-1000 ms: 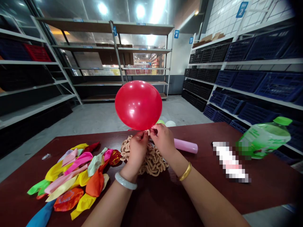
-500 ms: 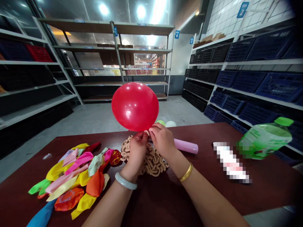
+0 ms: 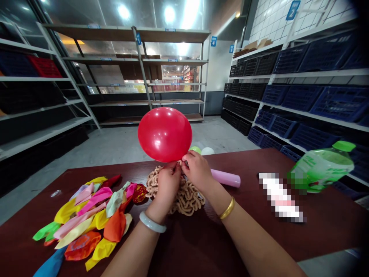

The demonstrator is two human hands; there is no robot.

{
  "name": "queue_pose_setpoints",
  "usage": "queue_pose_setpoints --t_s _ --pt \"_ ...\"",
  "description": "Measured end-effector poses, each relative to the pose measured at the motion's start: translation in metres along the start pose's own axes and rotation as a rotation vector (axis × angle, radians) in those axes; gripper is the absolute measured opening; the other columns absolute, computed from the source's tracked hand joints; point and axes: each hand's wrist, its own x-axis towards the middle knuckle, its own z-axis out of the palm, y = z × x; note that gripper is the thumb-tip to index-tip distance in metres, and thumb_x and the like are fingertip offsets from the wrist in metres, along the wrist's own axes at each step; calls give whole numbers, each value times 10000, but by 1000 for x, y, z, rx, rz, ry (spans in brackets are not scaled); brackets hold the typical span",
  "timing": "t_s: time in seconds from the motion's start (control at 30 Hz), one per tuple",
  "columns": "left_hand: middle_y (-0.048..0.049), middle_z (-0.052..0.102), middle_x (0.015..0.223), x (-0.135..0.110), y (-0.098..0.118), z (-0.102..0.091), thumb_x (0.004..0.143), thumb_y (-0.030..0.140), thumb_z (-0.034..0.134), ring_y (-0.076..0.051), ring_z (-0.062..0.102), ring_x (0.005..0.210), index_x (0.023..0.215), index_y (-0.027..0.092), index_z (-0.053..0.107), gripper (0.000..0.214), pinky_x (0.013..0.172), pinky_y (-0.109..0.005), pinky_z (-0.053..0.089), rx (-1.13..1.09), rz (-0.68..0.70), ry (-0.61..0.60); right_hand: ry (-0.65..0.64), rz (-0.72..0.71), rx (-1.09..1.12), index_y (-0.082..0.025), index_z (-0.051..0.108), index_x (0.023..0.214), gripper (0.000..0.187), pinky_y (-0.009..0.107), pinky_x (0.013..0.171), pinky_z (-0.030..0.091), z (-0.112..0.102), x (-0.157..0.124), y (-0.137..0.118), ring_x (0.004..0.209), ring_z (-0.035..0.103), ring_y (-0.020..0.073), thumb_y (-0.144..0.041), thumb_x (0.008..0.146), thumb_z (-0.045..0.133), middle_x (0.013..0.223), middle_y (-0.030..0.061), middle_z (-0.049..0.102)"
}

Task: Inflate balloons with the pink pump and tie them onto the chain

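Note:
An inflated red balloon (image 3: pixel 165 134) stands above the table with its neck end pointing down at my fingertips. My left hand (image 3: pixel 169 181), wearing a pale bangle, is closed in a pinch at the balloon's neck. Close beside it, my right hand (image 3: pixel 197 169), with a gold bracelet, pinches at the same spot, where a short bit of beige cord shows between the fingers. The neck itself is mostly covered by my fingers. Below both hands lies a heaped beige cord (image 3: pixel 188 200), thick and looped, on the dark table.
Many uninflated balloons (image 3: pixel 99 219) in mixed colours spread over the left of the brown table (image 3: pixel 242 234). A pink cylinder (image 3: pixel 227 178), a blurred-out flat object (image 3: pixel 279 198) and a green bottle (image 3: pixel 321 169) lie to the right. Shelves with crates (image 3: pixel 302 98) stand beyond.
The red balloon has sunk slightly and shows a little smaller. Both hands keep their pinch at its neck, with small finger shifts. The view has moved slightly.

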Motion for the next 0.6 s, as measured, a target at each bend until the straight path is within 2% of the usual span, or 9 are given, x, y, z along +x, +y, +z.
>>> queue_pose_setpoints --t_s 0.1,0.2,0.3,0.43,0.53,0.6 --pt "-21 645 653 2 0 -4 891 295 480 -157 558 630 745 168 667 268 611 -245 376 -19 45 -31 74 85 216 -193 640 784 66 296 757 457 3 2 1 830 594 191 -138 792 604 873 57 648" --pt "-38 683 711 3 -2 -4 898 298 480 -168 589 666 786 168 686 268 634 -249 389 12 86 -31 89 242 503 -187 625 714 40 275 700 460 10 5 1 720 585 160 -169 749 620 768 27 642" --pt "-60 701 744 4 -5 -3 897 286 484 -182 609 686 789 171 693 262 640 -259 390 61 132 -32 13 435 816 -188 605 677 85 250 614 440 13 6 -1 626 553 135 -256 720 629 665 -6 618" --pt "-75 714 758 6 -7 -3 910 327 487 -193 619 691 810 169 710 291 661 -270 410 39 162 -45 -102 676 1155 -177 604 697 185 200 496 351 3 6 -5 580 519 107 -348 677 669 675 1 627" --pt "-61 732 777 8 -6 -5 905 351 501 -188 630 697 854 166 723 293 664 -260 427 -58 102 -74 -214 708 1320 -165 632 708 197 184 434 245 -8 6 -4 560 472 88 -336 646 708 717 21 639" --pt "-47 733 771 9 -6 -6 892 348 519 -182 628 696 851 166 728 280 659 -254 426 -95 82 -87 -258 692 1339 -167 652 712 183 188 417 205 -11 6 -3 541 438 79 -325 646 719 725 21 642"
